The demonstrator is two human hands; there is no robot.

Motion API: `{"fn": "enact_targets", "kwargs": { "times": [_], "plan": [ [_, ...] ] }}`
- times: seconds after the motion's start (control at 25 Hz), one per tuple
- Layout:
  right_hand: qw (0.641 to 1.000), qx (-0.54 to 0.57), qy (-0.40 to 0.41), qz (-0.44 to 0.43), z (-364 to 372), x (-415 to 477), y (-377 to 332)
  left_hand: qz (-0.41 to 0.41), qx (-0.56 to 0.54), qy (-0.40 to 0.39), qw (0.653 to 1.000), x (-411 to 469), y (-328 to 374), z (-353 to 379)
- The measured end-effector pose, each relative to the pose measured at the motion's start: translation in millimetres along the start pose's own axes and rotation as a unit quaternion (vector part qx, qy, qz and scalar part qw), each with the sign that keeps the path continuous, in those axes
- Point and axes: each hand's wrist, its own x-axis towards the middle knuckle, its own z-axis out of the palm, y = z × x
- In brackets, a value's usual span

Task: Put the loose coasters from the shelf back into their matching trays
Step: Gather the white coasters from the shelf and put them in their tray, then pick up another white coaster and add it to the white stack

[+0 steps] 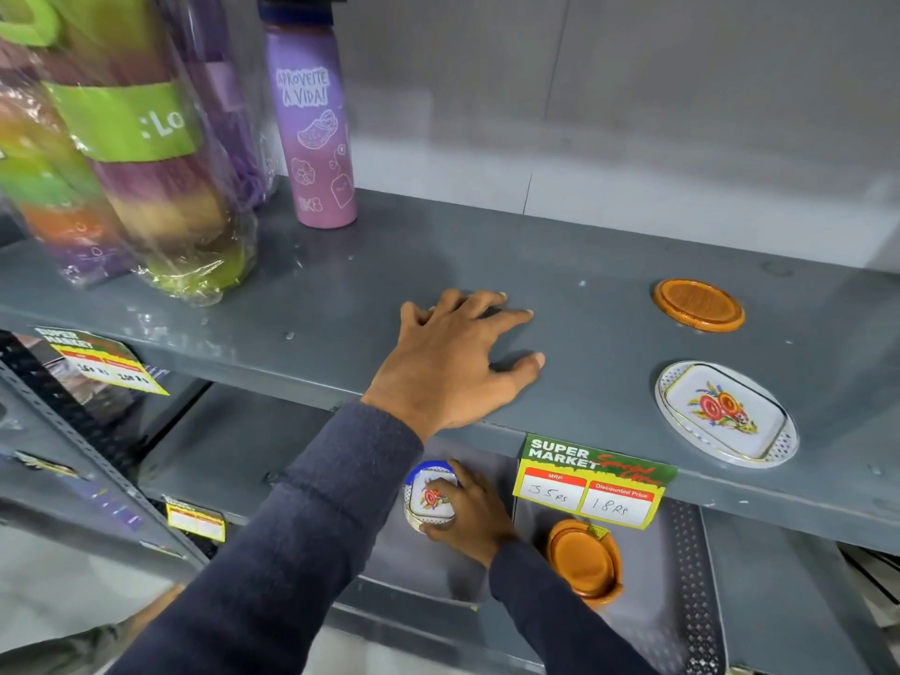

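Note:
My left hand (458, 362) lies flat on the grey upper shelf (341, 294), fingers spread, holding nothing. On the shelf below, my right hand (475, 516) grips a stack of white floral coasters (431, 496) with a blue rim. An orange tray with orange coasters (584, 562) stands tilted just right of that hand. On the upper shelf to the right lie a loose orange round coaster (699, 304) and a white oval floral coaster (725, 414), both apart from my hands.
A purple bottle (311, 124) and several wrapped coloured bottles (146, 153) stand at the upper shelf's left. A supermarket price tag (591, 482) hangs from the shelf edge above the lower shelf. A patterned silver tray (686, 577) lies under the orange set.

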Motion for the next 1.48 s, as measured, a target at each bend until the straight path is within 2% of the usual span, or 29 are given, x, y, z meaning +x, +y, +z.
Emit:
{"fn": "enact_targets", "kwargs": {
  "times": [0.2,0.36,0.52,0.64,0.72,0.84,0.92,1.04,1.12,1.28,1.36,1.48],
  "plan": [
    [1.0,0.009,0.026,-0.004,-17,-10,-6,-0.004,-0.001,-0.008,1.0,0,1,-2],
    [0.982,0.054,0.162,-0.076,-58,-43,-29,-0.002,0.011,-0.015,1.0,-1,0,-4],
    [0.932,0.123,0.288,-0.185,-106,-109,-66,0.002,0.032,-0.028,0.999,-2,3,-4],
    [0.874,0.131,0.365,-0.293,-140,-159,-95,-0.002,0.048,-0.037,0.998,-3,4,-4],
    [0.843,0.132,0.421,-0.309,-170,-179,-107,-0.004,0.058,-0.043,0.997,-2,4,-2],
    [0.823,0.153,0.501,-0.221,-225,-188,-99,-0.003,0.062,-0.045,0.997,-3,4,-1],
    [0.831,0.143,0.525,-0.116,-254,-186,-78,-0.004,0.062,-0.042,0.997,-3,4,-2],
    [0.879,0.098,0.458,0.091,-275,-181,-43,-0.006,0.057,-0.039,0.998,-5,4,-3],
    [0.897,0.063,0.396,0.184,-279,-181,-30,-0.002,0.053,-0.039,0.998,-6,5,-4],
    [0.902,0.069,0.382,0.187,-285,-180,-29,0.001,0.04,-0.047,0.998,-6,5,-6],
    [0.895,0.089,0.411,0.147,-291,-186,-39,0.0,0.035,-0.05,0.998,-7,5,-7],
    [0.873,0.13,0.469,0.039,-301,-199,-66,-0.001,0.032,-0.052,0.998,-7,6,-8]
  ]
}}
